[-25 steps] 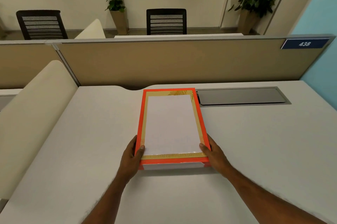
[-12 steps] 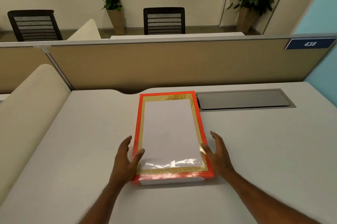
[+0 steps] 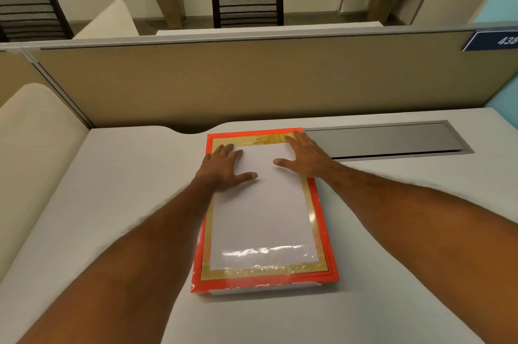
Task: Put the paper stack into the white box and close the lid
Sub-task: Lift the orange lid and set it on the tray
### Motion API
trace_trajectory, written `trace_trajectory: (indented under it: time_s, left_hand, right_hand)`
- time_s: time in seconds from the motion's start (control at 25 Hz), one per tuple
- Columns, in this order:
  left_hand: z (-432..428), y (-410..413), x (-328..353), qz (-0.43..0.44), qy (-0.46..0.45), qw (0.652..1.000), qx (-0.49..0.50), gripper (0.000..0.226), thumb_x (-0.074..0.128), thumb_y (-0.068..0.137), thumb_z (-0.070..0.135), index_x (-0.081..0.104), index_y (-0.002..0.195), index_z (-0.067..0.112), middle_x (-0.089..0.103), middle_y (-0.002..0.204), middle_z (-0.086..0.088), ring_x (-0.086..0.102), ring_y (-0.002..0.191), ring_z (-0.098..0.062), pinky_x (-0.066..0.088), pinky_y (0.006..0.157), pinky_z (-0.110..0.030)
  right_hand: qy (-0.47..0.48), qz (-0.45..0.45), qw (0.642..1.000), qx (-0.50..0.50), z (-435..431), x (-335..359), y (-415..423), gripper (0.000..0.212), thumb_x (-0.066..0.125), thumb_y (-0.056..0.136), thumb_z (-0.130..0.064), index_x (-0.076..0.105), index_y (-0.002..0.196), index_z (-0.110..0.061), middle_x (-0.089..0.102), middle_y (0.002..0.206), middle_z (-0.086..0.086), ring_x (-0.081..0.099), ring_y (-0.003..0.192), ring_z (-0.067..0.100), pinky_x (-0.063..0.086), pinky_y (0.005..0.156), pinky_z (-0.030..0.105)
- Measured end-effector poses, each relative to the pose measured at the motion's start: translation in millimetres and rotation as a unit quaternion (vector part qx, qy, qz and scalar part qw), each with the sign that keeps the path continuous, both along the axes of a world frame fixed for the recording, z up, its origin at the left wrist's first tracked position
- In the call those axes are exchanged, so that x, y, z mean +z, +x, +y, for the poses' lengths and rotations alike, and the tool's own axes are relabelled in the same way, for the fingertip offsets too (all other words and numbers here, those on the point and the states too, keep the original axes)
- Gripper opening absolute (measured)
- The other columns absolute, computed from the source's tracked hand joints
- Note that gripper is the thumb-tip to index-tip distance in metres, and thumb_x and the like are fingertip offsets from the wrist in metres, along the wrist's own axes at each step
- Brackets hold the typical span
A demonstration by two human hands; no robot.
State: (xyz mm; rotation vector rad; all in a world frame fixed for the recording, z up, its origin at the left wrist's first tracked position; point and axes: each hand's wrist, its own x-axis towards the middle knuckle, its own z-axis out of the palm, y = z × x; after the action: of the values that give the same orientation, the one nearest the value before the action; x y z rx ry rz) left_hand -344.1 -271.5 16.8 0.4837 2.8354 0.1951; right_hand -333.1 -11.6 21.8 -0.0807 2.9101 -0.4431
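A flat box lies lengthwise on the grey desk. Its lid has an orange rim, a gold band and a white glossy centre, and it sits down on the box. A white strip of the box shows under the lid at the near edge. No paper stack is visible. My left hand rests flat on the lid's far left corner, fingers spread. My right hand lies flat on the far right corner, fingers apart. Neither hand holds anything.
A grey cable hatch is set into the desk just right of the box's far end. A beige partition closes the back of the desk. A cream divider stands at the left. Chairs and plants are beyond.
Both hands left the near corners of the box, opened, and moved to its far end, where they now lie flat on the lid. The view has tilted down and closer.
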Motion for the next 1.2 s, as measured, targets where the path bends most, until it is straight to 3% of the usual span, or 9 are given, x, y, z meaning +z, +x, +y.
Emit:
trace_trajectory:
  time_s: [0.16, 0.4, 0.6, 0.72, 0.84, 1.2]
  left_hand:
    - [-1, -7, -7, 0.046, -0.002, 0.999, -0.002, 0.097, 0.031, 0.070, 0.090, 0.035, 0.146, 0.029, 0.026, 0.160, -0.002, 0.025, 0.146, -0.027, 0.023, 0.117, -0.050]
    - [-2, 2, -2, 0.016, -0.009, 1.000, -0.009, 0.095, 0.032, 0.075, 0.085, 0.023, 0.151, 0.030, 0.014, 0.164, -0.002, 0.014, 0.151, -0.027, 0.016, 0.122, -0.051]
    - [-13, 50, -10, 0.034, 0.053, 0.998, -0.003, 0.081, 0.029, 0.086, 0.074, 0.025, 0.152, 0.026, 0.014, 0.165, -0.002, 0.012, 0.152, -0.024, 0.012, 0.123, -0.048]
    - [-24, 96, -22, 0.077, 0.089, 0.993, -0.015, 0.076, 0.027, 0.089, 0.070, 0.030, 0.151, 0.025, 0.018, 0.164, -0.001, 0.015, 0.151, -0.022, 0.010, 0.123, -0.044]
    - [-30, 125, -31, 0.083, 0.108, 0.991, -0.012, 0.075, 0.023, 0.090, 0.070, 0.031, 0.151, 0.027, 0.018, 0.164, 0.001, 0.015, 0.152, -0.020, 0.010, 0.124, -0.042]
    - [-28, 149, -24, 0.083, 0.125, 0.989, 0.008, 0.069, 0.027, 0.093, 0.061, 0.029, 0.152, 0.024, 0.018, 0.164, 0.001, 0.013, 0.152, -0.018, 0.010, 0.124, -0.040]
  right_hand:
    - [0.025, -0.014, 1.000, 0.011, 4, -11, -5, 0.097, 0.039, 0.079, -0.080, 0.017, 0.153, -0.022, 0.008, 0.165, 0.009, 0.005, 0.152, 0.030, 0.013, 0.123, 0.048]
    - [0.036, -0.032, 0.999, 0.015, 2, -4, -3, 0.093, 0.040, 0.083, -0.075, 0.018, 0.153, -0.019, 0.009, 0.165, 0.009, 0.009, 0.152, 0.030, 0.014, 0.123, 0.050]
    - [-0.053, 0.028, 0.998, -0.003, -8, -15, 56, 0.081, 0.047, 0.088, -0.064, 0.025, 0.152, -0.018, 0.015, 0.164, 0.003, 0.013, 0.152, 0.024, 0.017, 0.121, 0.043]
    - [-0.079, 0.060, 0.995, -0.023, -17, -32, 109, 0.077, 0.043, 0.090, -0.063, 0.027, 0.151, -0.019, 0.014, 0.165, 0.002, 0.010, 0.152, 0.021, 0.011, 0.122, 0.041]
    - [-0.042, 0.086, 0.995, -0.018, -24, -42, 142, 0.077, 0.037, 0.091, -0.064, 0.023, 0.153, -0.020, 0.009, 0.165, 0.003, 0.005, 0.153, 0.019, 0.001, 0.122, 0.036]
    - [-0.006, 0.064, 0.998, -0.012, -26, -36, 156, 0.077, 0.032, 0.092, -0.064, 0.016, 0.155, -0.021, 0.003, 0.166, 0.003, 0.000, 0.153, 0.020, -0.003, 0.123, 0.039]
